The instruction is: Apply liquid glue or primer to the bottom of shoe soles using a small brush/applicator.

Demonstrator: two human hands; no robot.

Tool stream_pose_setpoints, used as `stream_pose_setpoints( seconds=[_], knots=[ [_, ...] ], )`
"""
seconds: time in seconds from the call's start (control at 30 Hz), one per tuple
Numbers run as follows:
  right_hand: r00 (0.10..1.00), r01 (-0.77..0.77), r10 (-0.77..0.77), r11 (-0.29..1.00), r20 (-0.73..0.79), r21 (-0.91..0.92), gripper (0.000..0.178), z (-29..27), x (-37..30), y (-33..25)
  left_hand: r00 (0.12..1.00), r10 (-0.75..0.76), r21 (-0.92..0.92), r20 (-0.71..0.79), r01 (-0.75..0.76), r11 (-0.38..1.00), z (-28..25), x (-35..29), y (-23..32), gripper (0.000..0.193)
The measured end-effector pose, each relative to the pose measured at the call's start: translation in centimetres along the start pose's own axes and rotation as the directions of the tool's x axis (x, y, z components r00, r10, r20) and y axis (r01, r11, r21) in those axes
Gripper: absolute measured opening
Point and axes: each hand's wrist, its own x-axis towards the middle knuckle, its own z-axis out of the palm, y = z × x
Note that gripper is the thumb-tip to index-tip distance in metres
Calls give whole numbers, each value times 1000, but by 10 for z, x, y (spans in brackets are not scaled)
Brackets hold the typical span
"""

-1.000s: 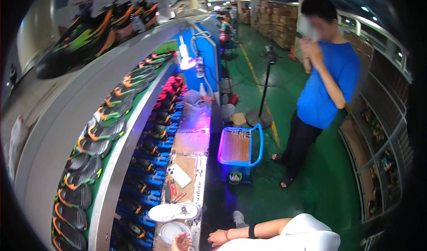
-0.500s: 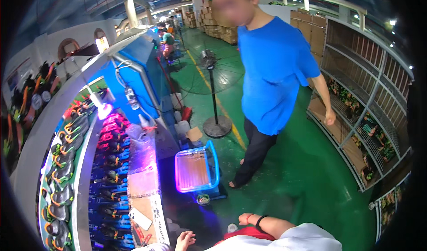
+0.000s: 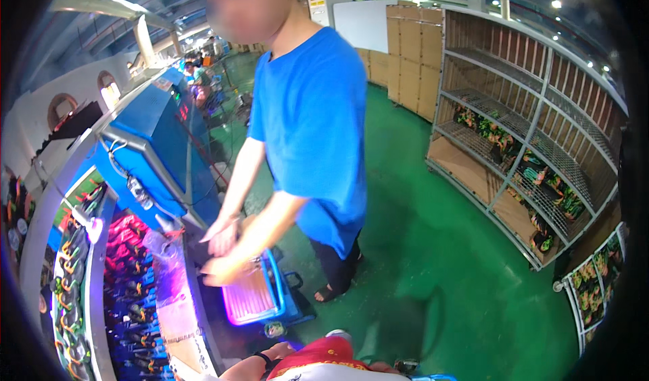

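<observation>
At the lower edge, my left hand is in front of my red-and-white clothing, with a dark band at its wrist. It is small and blurred, and its fingers do not show clearly. My right hand is only a sliver of skin at the lower edge, mostly hidden by my clothing. I see nothing held in either hand. Nearest my left hand are a cardboard-covered bench and a blue-rimmed crate. A co-worker in a blue shirt stands ahead, both hands reaching over the gap between bench and crate.
On the left, a blue machine stands over rows of dark shoe-like pieces with orange and green parts. Wheeled wire racks line the right side. Green floor runs between them.
The view has swung. The co-worker has come closer to the bench and now reaches both arms down to the left. My right hand has dropped mostly out of sight.
</observation>
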Motion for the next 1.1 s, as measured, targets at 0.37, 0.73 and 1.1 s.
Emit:
stream_pose_setpoints(
  seconds=[0.37, 0.73, 1.1],
  knots=[
    [944, 46, -30, 998, -328, 40, 42, -144, 97, 136, 888, 434, 224, 151, -459, 860, -110, 164, 205, 43],
    [839, 103, 70, 953, -539, 284, 36, -293, 135, 240, 758, 620, 352, 205, -648, 676, -179, 293, 345, 35],
    [938, 155, -169, 986, -303, -69, 42, -539, 233, 357, 982, 174, 46, -68, -171, 984, -306, 428, 476, 36]
  ],
)
